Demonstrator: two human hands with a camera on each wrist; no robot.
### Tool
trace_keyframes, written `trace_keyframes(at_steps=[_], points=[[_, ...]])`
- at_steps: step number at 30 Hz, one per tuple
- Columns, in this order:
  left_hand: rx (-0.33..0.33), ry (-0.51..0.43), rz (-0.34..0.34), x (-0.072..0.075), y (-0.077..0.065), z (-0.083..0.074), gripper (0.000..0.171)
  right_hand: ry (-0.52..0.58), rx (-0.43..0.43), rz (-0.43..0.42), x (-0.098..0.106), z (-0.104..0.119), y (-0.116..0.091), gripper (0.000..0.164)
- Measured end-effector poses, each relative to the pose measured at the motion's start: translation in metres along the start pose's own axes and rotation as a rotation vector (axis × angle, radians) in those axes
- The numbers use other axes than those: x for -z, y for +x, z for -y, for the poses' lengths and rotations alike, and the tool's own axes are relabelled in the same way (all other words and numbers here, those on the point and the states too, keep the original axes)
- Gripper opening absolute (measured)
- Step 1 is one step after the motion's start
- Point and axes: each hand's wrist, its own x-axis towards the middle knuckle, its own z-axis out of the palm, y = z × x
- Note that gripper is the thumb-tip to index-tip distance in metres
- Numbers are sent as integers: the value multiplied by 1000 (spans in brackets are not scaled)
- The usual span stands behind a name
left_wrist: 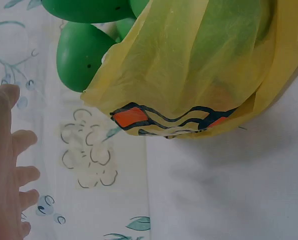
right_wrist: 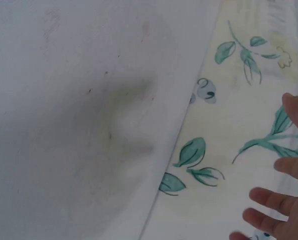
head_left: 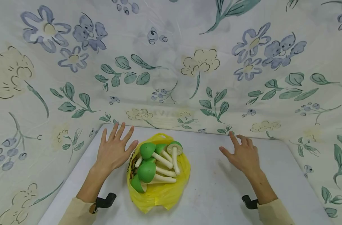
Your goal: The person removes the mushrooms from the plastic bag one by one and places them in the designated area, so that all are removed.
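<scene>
Head: green-capped mushrooms (head_left: 147, 172) lie in a yellow bag (head_left: 168, 195) on the desk (head_left: 207, 193); the left hand (head_left: 113, 151), spread and free, is just beside it, the right hand (head_left: 245, 155), also free, well apart. Left wrist: the bag shows orange print (left_wrist: 131, 118). Right wrist: loose fingers (right_wrist: 273, 201), floral cloth (right_wrist: 226, 120).

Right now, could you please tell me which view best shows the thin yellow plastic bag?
The head view: it frames the yellow plastic bag fully, showing its open mouth and green-capped white mushrooms inside. The left wrist view shows one printed side, cut off by the frame; the right wrist view shows none.
</scene>
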Motion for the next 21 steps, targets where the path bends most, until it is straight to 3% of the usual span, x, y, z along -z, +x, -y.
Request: trace_keyframes(at_steps=[6,10,16,21], points=[[9,-48,-11,0,-5,1,66,217,-6,72,0,11,5,78],[24,-85,-13,-1,-9,3,64,379,-2,148,-1,22,10,69],[36,-112,1,-5,-17,5,65,640,-66,292,-7,40,14,53],[57,-200,15,-7,-23,3,61,800,-85,391,-13,58,15,47]])
